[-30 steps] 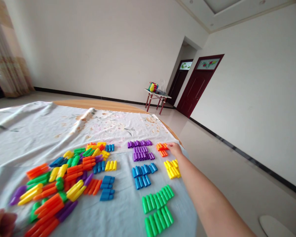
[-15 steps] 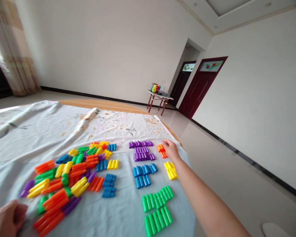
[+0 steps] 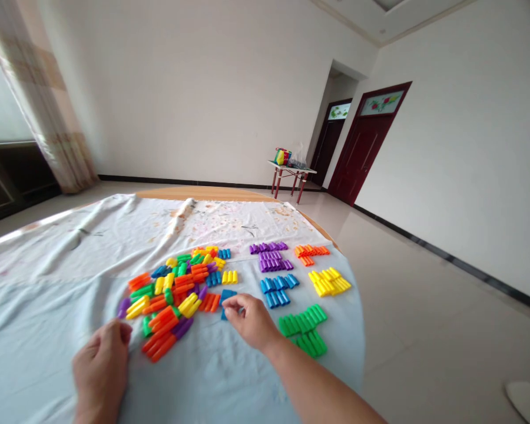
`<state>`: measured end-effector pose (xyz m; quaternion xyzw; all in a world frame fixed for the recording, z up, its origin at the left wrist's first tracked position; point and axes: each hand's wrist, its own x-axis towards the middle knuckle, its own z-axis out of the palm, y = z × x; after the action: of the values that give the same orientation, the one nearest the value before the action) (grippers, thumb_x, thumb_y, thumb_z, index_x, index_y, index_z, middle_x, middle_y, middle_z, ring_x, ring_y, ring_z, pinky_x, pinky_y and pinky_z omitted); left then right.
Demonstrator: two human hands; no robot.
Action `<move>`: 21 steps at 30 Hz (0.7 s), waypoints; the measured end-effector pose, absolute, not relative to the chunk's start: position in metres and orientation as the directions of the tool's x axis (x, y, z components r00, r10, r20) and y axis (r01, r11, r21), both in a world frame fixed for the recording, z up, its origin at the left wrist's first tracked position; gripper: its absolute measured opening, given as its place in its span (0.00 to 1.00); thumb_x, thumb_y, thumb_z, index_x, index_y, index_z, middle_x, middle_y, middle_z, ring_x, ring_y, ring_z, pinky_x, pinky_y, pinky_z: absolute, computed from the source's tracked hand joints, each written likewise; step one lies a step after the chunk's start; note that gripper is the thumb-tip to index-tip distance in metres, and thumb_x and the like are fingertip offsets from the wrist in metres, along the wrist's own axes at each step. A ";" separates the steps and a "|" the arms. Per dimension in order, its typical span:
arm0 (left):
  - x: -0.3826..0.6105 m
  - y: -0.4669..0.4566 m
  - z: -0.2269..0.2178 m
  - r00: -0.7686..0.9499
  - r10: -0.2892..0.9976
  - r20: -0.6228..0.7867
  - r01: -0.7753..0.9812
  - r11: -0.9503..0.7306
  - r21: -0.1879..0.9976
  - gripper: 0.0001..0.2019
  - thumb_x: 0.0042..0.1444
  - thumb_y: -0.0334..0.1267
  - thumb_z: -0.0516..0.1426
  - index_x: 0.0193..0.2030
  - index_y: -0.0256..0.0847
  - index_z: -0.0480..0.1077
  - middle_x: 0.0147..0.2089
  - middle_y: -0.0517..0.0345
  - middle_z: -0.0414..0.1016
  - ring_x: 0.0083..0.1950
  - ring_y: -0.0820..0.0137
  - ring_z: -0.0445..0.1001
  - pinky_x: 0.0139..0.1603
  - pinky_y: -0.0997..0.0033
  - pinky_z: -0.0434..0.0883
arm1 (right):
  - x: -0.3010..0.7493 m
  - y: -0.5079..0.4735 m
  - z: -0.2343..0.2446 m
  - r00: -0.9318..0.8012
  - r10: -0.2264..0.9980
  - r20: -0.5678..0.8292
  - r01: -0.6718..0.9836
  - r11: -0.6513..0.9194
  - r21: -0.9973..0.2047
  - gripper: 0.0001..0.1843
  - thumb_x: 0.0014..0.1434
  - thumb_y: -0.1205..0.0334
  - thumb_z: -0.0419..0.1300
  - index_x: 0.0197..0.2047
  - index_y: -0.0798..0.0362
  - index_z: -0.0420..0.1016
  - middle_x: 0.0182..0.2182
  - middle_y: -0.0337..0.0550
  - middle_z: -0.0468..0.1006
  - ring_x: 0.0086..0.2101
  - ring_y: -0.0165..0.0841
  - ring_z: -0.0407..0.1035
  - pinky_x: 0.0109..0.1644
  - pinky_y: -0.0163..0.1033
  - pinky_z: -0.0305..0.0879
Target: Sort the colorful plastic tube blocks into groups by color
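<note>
Two bare hands over a cloth-covered table, plastic tube pieces between and beyond them. Left hand (image 3: pixel 101 360): fingers curled in, just beside the near left edge of the mixed pile (image 3: pixel 164 318); can't tell if anything is inside the grip. Nearest to it: orange pieces (image 3: pixel 159 346) to its right, a purple piece (image 3: pixel 123 307) just beyond the knuckles. Right hand (image 3: pixel 251 321): fingers bent, thumb and index close together, over blue pieces (image 3: pixel 228 294) at the right edge of the pile, partly hiding them; can't tell whether it touches or grips them. Short orange row (image 3: pixel 209 302) just left of those fingertips.

Color-sorted groups lie right of the pile. Green group (image 3: pixel 302 321) closest, just beside the right wrist, partly covered by the forearm. Blue group (image 3: pixel 277 290) past the right hand, purple group (image 3: pixel 271 260) farther back. Yellow group (image 3: pixel 329 281) and orange group (image 3: pixel 311 252) sit along the right side, well apart from the left hand. All on the tablecloth (image 3: pixel 194 386).
</note>
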<state>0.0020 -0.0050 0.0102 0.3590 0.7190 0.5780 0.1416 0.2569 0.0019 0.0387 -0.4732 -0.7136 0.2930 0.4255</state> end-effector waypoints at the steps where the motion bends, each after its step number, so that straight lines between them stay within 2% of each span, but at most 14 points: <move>1: 0.003 -0.007 0.013 -0.695 0.694 0.190 0.332 0.074 0.940 0.16 0.51 0.45 0.49 0.17 0.40 0.62 0.12 0.66 0.54 0.17 0.72 0.56 0.20 0.72 0.57 | 0.255 0.003 0.034 -0.183 0.923 0.339 0.441 0.385 -0.811 0.10 0.56 0.65 0.57 0.40 0.54 0.78 0.35 0.44 0.80 0.35 0.32 0.73 0.40 0.36 0.69; 7: 0.005 -0.016 0.025 -0.683 0.709 0.175 0.284 0.038 0.958 0.15 0.51 0.45 0.49 0.18 0.40 0.61 0.16 0.64 0.57 0.21 0.72 0.57 0.26 0.71 0.58 | 0.251 0.011 0.012 -0.102 0.879 0.466 0.495 0.451 -0.743 0.12 0.55 0.70 0.54 0.41 0.54 0.76 0.36 0.46 0.78 0.37 0.35 0.72 0.42 0.40 0.70; 13: 0.009 -0.014 0.026 -0.671 0.722 0.167 0.266 0.025 0.964 0.15 0.51 0.45 0.49 0.18 0.41 0.61 0.17 0.63 0.58 0.23 0.71 0.59 0.28 0.70 0.59 | 0.251 0.007 0.000 -0.080 0.780 0.621 0.538 0.558 -0.632 0.16 0.55 0.72 0.54 0.46 0.53 0.73 0.42 0.49 0.76 0.45 0.37 0.68 0.51 0.46 0.67; 17: 0.008 -0.010 0.022 -0.676 0.722 0.148 0.241 0.028 0.970 0.15 0.51 0.45 0.48 0.18 0.41 0.61 0.17 0.63 0.57 0.24 0.70 0.59 0.28 0.69 0.58 | 0.240 0.004 0.008 -0.179 0.746 0.642 0.553 0.616 -0.561 0.15 0.55 0.72 0.55 0.45 0.52 0.74 0.42 0.47 0.75 0.46 0.38 0.67 0.53 0.47 0.65; 21: 0.007 -0.009 0.020 -0.682 0.719 0.133 0.224 0.032 0.974 0.15 0.50 0.46 0.49 0.18 0.41 0.61 0.16 0.64 0.57 0.23 0.71 0.59 0.27 0.69 0.58 | 0.215 0.007 0.016 -0.244 0.757 0.606 0.557 0.621 -0.551 0.17 0.55 0.71 0.55 0.47 0.51 0.74 0.44 0.47 0.75 0.47 0.38 0.66 0.54 0.47 0.62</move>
<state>0.0072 -0.0090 0.0203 0.3424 0.6886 0.6055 0.2046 0.2155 0.0074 0.0163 -0.4209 -0.7808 0.1115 0.4480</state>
